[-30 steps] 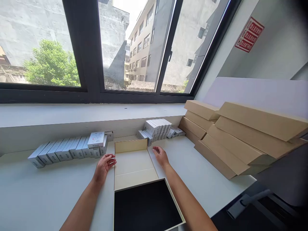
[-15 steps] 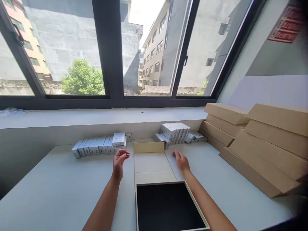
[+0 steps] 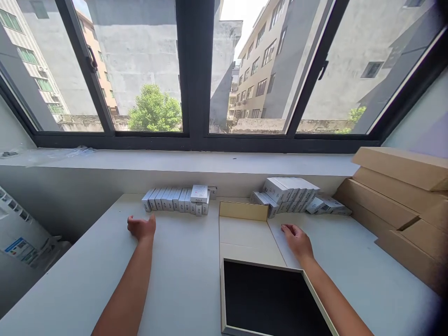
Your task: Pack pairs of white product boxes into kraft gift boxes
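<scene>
My left hand [image 3: 142, 227] is in front of the left end of a row of small white boxes [image 3: 175, 200], not touching them. Its thumb stands away from the curled fingers, and nothing shows in it. My right hand [image 3: 297, 240] hovers just right of the open lid [image 3: 245, 233] of a large box, fingertips drawn together with nothing visible between them. That box has a pale rim and a black interior [image 3: 273, 294]; its lid lies folded back towards the window. One small white box [image 3: 199, 193] lies on top of the row's right end.
More small white boxes [image 3: 290, 190] are stacked at the back right. Brown cardboard boxes [image 3: 385, 200] are piled along the right side. Clear plastic [image 3: 66, 153] lies on the windowsill [image 3: 217, 161]. A white appliance [image 3: 21, 233] stands beyond the table's left edge.
My left hand has moved left, from the right end of the white box row to its left end. The view has turned left. My right hand stays beside the lid.
</scene>
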`<state>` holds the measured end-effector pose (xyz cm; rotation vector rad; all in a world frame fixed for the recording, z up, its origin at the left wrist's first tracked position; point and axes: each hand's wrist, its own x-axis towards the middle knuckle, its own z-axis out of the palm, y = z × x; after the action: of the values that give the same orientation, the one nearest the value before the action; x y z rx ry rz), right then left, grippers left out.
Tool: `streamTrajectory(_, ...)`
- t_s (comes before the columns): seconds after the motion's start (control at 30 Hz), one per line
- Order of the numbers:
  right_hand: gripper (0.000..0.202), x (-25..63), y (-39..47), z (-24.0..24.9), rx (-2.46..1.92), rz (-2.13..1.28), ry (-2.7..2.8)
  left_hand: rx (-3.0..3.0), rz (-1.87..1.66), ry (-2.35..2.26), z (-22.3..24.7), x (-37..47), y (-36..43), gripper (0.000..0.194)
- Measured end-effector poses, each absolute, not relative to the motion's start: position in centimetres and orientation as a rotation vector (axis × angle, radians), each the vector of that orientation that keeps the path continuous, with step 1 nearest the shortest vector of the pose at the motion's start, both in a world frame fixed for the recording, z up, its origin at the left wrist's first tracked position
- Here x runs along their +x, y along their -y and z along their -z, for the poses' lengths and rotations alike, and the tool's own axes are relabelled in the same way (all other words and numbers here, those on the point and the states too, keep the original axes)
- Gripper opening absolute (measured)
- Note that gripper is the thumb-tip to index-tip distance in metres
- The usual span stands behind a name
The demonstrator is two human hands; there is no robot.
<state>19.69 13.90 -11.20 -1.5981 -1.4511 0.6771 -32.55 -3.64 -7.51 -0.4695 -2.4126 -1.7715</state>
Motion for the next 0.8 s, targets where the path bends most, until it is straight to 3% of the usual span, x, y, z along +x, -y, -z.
streamTrajectory(0.13,0.043,19.8,-14.0,11.4,-1.594,-0.677,1.453,-0.565,1.555,2.586,8.3,-35.7,1.9,0.086)
streamTrajectory(0.37,0.046,20.0,-14.5,11.9,-1.607,-0.67,1.434,-0.889,1.324,2.621,8.6,-38.9,0.7,0.07)
streamTrajectory(0.8,0.046,20.3,-14.6,12.1,-1.58,-0.631,1.485,-0.742,1.277,2.738,8.7,-40.5,-0.1,0.107)
